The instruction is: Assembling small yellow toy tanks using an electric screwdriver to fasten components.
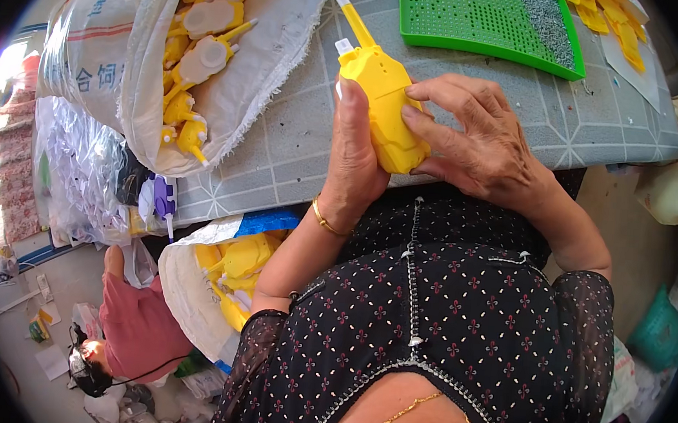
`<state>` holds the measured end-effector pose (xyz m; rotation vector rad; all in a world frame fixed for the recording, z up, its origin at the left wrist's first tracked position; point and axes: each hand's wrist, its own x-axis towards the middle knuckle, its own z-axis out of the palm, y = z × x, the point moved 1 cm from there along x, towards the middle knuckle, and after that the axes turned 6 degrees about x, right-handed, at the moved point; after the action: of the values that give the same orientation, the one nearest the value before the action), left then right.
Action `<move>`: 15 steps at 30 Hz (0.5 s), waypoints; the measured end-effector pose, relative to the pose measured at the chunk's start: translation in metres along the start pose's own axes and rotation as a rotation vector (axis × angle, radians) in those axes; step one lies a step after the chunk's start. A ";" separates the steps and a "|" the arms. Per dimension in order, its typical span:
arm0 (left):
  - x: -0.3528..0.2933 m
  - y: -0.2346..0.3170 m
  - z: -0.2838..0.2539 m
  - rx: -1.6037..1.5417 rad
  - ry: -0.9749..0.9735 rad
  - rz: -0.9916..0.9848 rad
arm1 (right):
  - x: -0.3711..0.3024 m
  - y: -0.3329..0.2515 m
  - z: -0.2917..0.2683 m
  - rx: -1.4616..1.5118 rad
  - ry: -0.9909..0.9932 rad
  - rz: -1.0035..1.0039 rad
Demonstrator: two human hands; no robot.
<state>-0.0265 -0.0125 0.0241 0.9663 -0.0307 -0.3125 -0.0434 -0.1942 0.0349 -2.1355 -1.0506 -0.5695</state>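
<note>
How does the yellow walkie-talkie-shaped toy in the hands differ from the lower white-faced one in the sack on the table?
The held toy shows a yellow face; the sacked toy, a rounded white one. The held toy's antenna points up-left; the sacked toy's points up-right. The held toy is between the left hand and right hand; the sacked toy lies in the white sack. Both have yellow parts and a stick-like antenna.

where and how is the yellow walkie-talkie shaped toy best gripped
Probably around the broad middle of the yellow toy, coming from its left and right edges, where the left hand and right hand touch it: the body is wide and blocky, while the antenna is thin and juts out.
</note>
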 end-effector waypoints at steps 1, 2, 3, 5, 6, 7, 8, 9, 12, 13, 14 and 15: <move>0.002 0.000 -0.003 0.025 0.012 -0.011 | 0.002 -0.001 0.001 -0.001 0.000 0.001; 0.003 0.001 -0.004 0.050 0.024 -0.021 | 0.003 -0.001 0.003 -0.004 0.007 0.022; 0.004 0.002 -0.003 0.051 0.023 -0.021 | 0.005 -0.001 0.005 -0.007 0.014 0.044; 0.006 0.006 0.000 -0.075 0.001 -0.065 | 0.006 -0.004 0.008 -0.014 0.037 0.108; 0.007 0.004 0.002 -0.073 0.001 -0.064 | 0.006 -0.006 0.010 -0.019 0.059 0.173; 0.008 0.000 0.004 -0.051 0.071 -0.011 | 0.005 -0.008 0.014 -0.021 0.060 0.172; 0.010 -0.003 0.005 -0.030 0.140 0.041 | 0.005 -0.009 0.018 -0.018 0.087 0.229; 0.010 -0.005 0.003 0.005 0.119 0.050 | 0.004 -0.009 0.021 -0.015 0.114 0.286; 0.010 -0.011 0.007 0.041 0.233 0.095 | 0.005 -0.002 0.025 0.175 0.185 0.337; 0.008 -0.007 0.000 0.042 0.232 0.092 | 0.005 0.004 0.021 0.174 0.186 0.340; 0.003 0.003 -0.010 0.286 0.161 -0.050 | 0.004 0.013 0.012 0.329 0.120 0.442; -0.002 0.013 -0.018 0.528 0.087 -0.191 | 0.000 0.021 0.005 0.484 0.052 0.543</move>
<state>-0.0219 0.0096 0.0246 1.5104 0.0623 -0.4502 -0.0256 -0.1996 0.0233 -1.8406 -0.4728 -0.0918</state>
